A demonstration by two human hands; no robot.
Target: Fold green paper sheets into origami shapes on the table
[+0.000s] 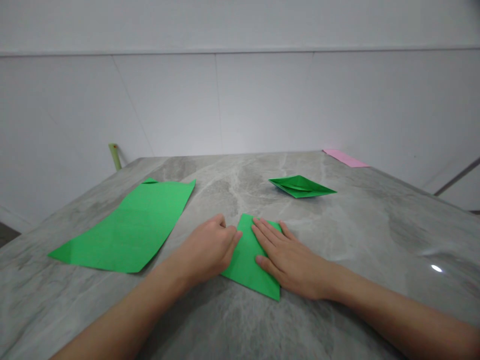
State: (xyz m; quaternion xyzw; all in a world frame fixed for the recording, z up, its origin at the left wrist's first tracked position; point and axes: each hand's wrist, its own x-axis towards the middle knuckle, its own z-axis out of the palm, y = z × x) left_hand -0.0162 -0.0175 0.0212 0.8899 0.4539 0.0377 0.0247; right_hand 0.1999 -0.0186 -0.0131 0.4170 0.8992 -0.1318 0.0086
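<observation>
1. Head view, the work in hand: a four-sided piece of green paper [245,262] lies flat on the grey marbled bench [375,235], between the two hands and partly under both.
2. Left grip: the left hand [215,245] is curled into a loose fist, its thumb side against the paper's left edge. The fingers' undersides are hidden, so I cannot fairly say whether any paper is pinched there.
3. Right grip: the right hand [287,260] is spread wide and laid palm down over the paper's right part, pressing against it rather than clasping it; the near corner shows below the palm.
4. Around them: a larger green paper sheet [131,225] lies well to the left, its far corners lifted. A pointed, folded green paper shape [300,188] rests beyond the right hand, and a pink paper sheet [347,158] lies at the bench's far right edge.
</observation>
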